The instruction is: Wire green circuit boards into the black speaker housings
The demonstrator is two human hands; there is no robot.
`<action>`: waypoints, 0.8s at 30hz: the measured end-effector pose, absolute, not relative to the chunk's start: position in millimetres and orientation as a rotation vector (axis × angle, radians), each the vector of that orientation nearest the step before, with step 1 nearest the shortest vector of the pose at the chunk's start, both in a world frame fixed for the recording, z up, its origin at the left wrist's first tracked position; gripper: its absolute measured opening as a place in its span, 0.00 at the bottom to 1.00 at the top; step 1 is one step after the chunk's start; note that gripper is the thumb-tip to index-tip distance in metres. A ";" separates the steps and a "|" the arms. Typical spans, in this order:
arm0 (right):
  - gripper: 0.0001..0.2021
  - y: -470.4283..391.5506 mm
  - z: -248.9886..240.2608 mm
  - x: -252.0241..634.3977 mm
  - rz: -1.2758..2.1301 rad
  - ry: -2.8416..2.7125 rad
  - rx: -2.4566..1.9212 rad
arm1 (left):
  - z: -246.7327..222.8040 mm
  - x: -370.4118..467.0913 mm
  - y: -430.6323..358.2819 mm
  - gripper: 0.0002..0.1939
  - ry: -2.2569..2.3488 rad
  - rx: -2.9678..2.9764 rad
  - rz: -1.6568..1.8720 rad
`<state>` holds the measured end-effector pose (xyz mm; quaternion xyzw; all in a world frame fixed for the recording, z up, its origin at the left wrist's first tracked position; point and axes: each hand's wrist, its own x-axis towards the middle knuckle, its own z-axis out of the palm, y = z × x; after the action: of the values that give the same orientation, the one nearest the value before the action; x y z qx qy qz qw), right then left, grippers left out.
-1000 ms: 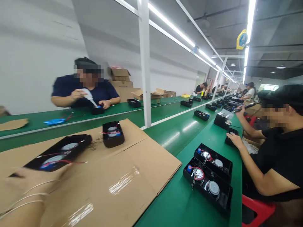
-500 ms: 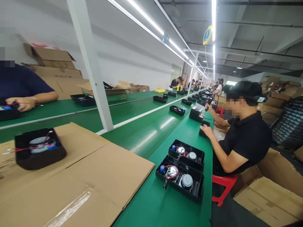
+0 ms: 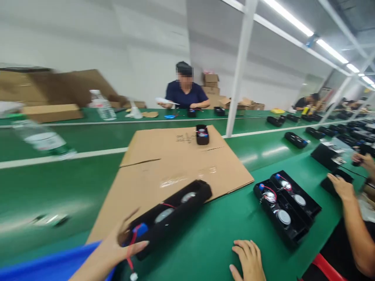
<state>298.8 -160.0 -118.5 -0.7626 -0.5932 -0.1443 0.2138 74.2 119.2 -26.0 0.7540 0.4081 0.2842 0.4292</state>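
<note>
My left hand [image 3: 121,244] grips the near end of a long black speaker housing [image 3: 187,214], thumb on one side and fingers on the other. The housing lies slanted across the cardboard edge, open side up, showing two round speaker drivers, a blue part and red wires. A white connector [image 3: 134,276] dangles from the wires by my thumb. My right hand [image 3: 249,259] rests over the green bench, fingers apart and holding nothing. To its right, two more open speaker housings [image 3: 288,207] sit side by side with drivers and red wires inside.
A cardboard sheet [image 3: 175,168] covers the belt ahead, bearing another housing [image 3: 202,136]. A blue bin [image 3: 58,261] stands at lower left. Plastic bottles [image 3: 47,138] are at left. One co-worker [image 3: 186,91] sits opposite; another's hand [image 3: 341,187] touches a housing at right.
My view has swung left, bringing both my hands, the blue bin and the bottles into sight. A speaker housing is now in my left hand. The co-worker at right has shifted toward the picture's edge.
</note>
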 end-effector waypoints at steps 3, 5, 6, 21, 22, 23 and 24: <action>0.15 -165.6 -128.7 305.0 -0.483 -1.554 -2.056 | -34.8 57.5 91.1 0.50 0.815 1.714 0.625; 0.14 -164.3 -123.7 302.4 -0.574 -1.381 -2.024 | -38.5 53.0 74.0 0.51 0.729 1.666 0.570; 0.15 -160.9 -118.1 298.7 -0.611 -1.312 -1.999 | -40.4 51.8 67.2 0.52 0.700 1.646 0.538; 0.14 -45.1 -74.0 171.9 -0.452 -2.057 -1.206 | -9.8 19.4 147.9 0.34 0.864 1.940 0.276; 0.15 -45.3 -72.6 174.5 -0.391 -1.979 -1.236 | -6.4 15.0 168.9 0.29 0.978 1.940 0.343; 0.15 -46.8 -68.4 179.0 -0.289 -1.920 -1.274 | -4.4 11.1 189.7 0.26 1.107 1.941 0.415; 0.14 -49.7 -61.7 184.9 -0.148 -1.884 -1.314 | -3.6 7.7 209.5 0.23 1.251 1.938 0.477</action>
<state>184.9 -49.7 -61.7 -0.5212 -0.7474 -0.0586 0.4078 7.7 209.5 -3.6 0.7600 0.4905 0.1872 0.3831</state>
